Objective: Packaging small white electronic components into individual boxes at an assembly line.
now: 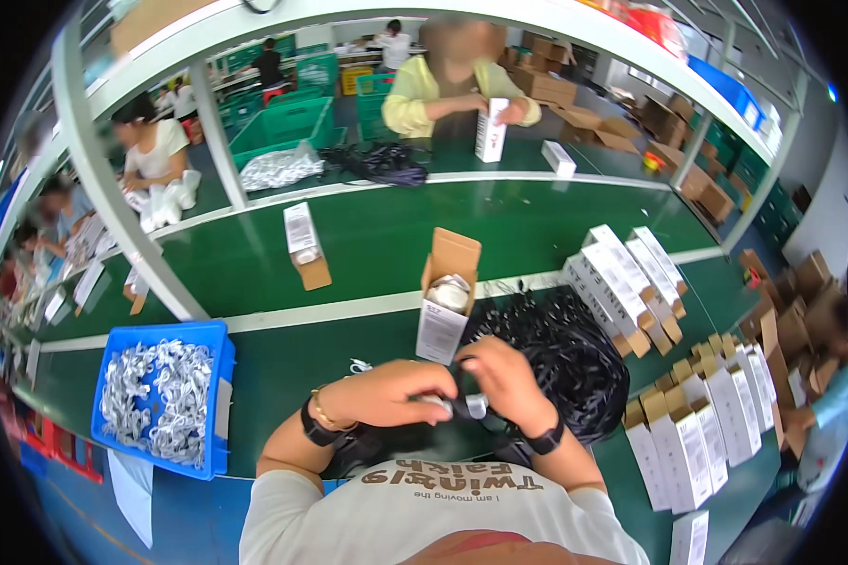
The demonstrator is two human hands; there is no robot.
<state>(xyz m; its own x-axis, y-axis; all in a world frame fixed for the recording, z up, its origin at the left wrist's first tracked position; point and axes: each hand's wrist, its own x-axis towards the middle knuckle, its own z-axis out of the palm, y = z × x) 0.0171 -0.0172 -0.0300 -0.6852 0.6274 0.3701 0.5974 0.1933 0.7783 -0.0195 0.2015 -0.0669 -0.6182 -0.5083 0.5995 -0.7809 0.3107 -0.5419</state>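
My left hand [393,390] and my right hand [507,380] meet close to my chest, both gripping one small bagged item [466,407], grey and black, between the fingertips. Just beyond my hands an open white and brown carton [445,299] stands upright on the green table [292,363], with a white wrapped part showing in its top. A large heap of black bagged cables [565,353] lies to the right of my hands, touching the carton's side.
A blue bin [163,396] of white cables sits at my left. Rows of open cartons [697,428] lie at the right, more [627,273] behind the heap. One carton [303,243] lies on the conveyor belt. A person in yellow [443,89] holds a box across the line.
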